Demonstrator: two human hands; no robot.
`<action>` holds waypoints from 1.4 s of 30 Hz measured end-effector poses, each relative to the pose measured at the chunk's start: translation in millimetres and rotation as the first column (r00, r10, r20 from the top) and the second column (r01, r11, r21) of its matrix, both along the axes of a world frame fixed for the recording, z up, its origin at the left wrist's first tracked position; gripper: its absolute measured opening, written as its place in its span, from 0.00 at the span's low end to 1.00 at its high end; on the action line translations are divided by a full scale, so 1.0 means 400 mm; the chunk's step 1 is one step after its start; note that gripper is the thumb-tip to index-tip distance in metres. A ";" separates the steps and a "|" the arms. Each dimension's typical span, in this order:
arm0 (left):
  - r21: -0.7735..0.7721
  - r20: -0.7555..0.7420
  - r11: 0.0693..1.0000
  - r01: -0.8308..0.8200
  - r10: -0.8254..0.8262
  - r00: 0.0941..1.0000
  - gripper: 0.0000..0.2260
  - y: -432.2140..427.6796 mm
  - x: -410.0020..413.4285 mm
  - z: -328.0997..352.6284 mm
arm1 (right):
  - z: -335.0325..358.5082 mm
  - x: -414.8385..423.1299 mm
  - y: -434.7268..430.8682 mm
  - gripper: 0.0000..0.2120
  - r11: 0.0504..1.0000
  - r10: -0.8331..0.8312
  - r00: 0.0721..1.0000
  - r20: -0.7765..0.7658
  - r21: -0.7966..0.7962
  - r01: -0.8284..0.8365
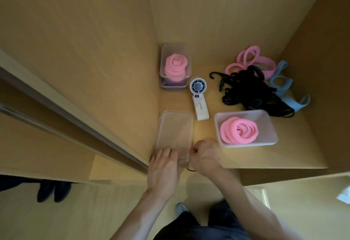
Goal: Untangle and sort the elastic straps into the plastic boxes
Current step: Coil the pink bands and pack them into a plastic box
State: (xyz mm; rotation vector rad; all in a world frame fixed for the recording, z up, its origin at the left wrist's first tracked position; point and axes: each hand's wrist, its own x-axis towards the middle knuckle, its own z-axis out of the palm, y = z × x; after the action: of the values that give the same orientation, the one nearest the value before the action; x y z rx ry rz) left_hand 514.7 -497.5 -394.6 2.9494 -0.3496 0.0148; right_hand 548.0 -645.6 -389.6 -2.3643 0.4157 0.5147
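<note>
Low in the frame, my left hand (pixel 164 165) lies flat on the empty clear box (pixel 175 133), grip wide; my right hand (pixel 203 156) pinches its near corner. Right of it, a pink coil (pixel 238 130) fills another box (pixel 269 126). Further up, the tangled straps (pixel 251 88) lie upper right on the desk (pixel 303 145).

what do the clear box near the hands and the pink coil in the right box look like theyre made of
Clear rectangular box: likely thin plastic, glossy, since the wood shows through it. Pink coiled strap: seemingly soft matte fabric elastic, no shine, rolled loosely.
</note>
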 end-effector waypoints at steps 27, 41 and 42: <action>-0.328 0.345 0.930 0.167 -0.046 0.937 0.08 -0.064 0.027 0.213 | 0.189 -0.067 -0.110 0.05 0.630 -0.340 0.912 0.231 0.776 0.039; -0.836 -0.088 0.499 -0.228 0.288 0.954 0.12 -0.192 0.127 0.304 | 0.193 -0.001 -0.388 0.09 0.777 -0.564 0.707 0.426 0.564 0.280; -0.858 -0.143 0.438 -0.268 0.299 0.944 0.12 -0.204 0.138 0.290 | 0.192 0.005 -0.407 0.07 0.773 -0.560 0.721 0.408 0.571 0.277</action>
State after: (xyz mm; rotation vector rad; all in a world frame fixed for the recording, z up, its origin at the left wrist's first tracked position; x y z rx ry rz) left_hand 569.8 -579.2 -278.5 1.9157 0.1577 0.2171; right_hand 550.1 -808.5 -312.9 -1.7300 0.4811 -0.2934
